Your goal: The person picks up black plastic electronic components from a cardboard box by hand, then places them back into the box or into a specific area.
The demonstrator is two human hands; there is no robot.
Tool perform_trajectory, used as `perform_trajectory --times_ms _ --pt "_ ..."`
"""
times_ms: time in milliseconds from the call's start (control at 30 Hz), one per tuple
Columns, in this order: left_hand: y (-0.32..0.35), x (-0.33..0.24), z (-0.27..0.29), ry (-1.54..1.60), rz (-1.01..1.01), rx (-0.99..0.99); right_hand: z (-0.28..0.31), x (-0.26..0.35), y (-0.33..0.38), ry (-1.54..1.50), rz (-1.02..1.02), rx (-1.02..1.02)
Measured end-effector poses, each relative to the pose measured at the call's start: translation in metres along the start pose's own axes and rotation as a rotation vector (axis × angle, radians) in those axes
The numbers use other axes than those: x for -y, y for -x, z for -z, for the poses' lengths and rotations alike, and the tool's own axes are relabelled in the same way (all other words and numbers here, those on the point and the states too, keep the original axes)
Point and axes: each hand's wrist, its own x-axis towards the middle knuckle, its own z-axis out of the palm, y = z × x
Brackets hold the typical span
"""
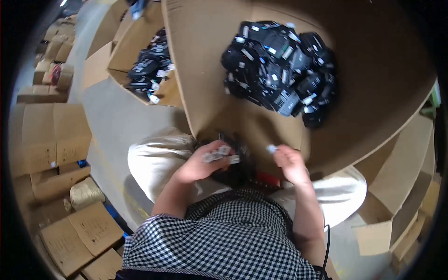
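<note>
My left hand (199, 163) is closed at the box's near edge, beside a dark, blurred black device (242, 161) that it seems to grip. Several small white tags (215, 154) lie across its fingers, whether held or stuck on I cannot tell. To its right, my right hand (291, 164) pinches a small whitish label (271, 149) between thumb and fingertips, apart from the left hand. Beyond both hands, a heap of black devices (275, 65) with white labels rests inside a large cardboard box (205, 93).
Another open carton (119, 70) at the far left holds more black devices (149, 65). Closed and open cartons (51, 140) stand along the left, near a wrapped yellowish bundle (87, 192). An open carton (396, 186) sits at the right. Something red (267, 179) shows between my knees.
</note>
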Motion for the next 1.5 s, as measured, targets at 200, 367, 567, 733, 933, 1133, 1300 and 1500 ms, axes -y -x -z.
perform_trajectory --times_ms 200,367,567,733,933,1133,1300,1500 --pt "0.054 -0.077 0.095 0.328 -0.519 -0.474 0.023 0.000 0.003 -0.193 -0.122 -0.254" --pt "0.018 -0.137 0.192 -0.042 -0.623 -0.876 0.009 -0.020 -0.011 0.234 -0.063 -0.261" --pt "-0.061 -0.112 0.270 -0.672 -0.198 -0.931 0.014 -0.009 -0.033 0.498 -0.001 -0.511" --pt "-0.067 -0.106 0.188 -0.664 -0.371 -0.862 0.067 -0.003 -0.076 0.791 0.201 -0.920" --pt "-0.015 -0.060 0.044 -0.650 -0.280 -0.371 0.081 0.034 -0.131 1.501 -0.010 -0.504" --pt "-0.063 0.002 -0.004 -1.031 -0.331 0.108 0.136 -0.054 -0.164 1.437 -0.231 -0.237" --pt "-0.064 0.019 -0.005 -0.919 -0.369 0.060 0.069 -0.004 -0.114 1.474 0.059 -0.002" --pt "-0.058 0.035 -0.029 -0.836 -0.201 0.221 -0.020 -0.001 -0.018 1.123 0.026 0.262"
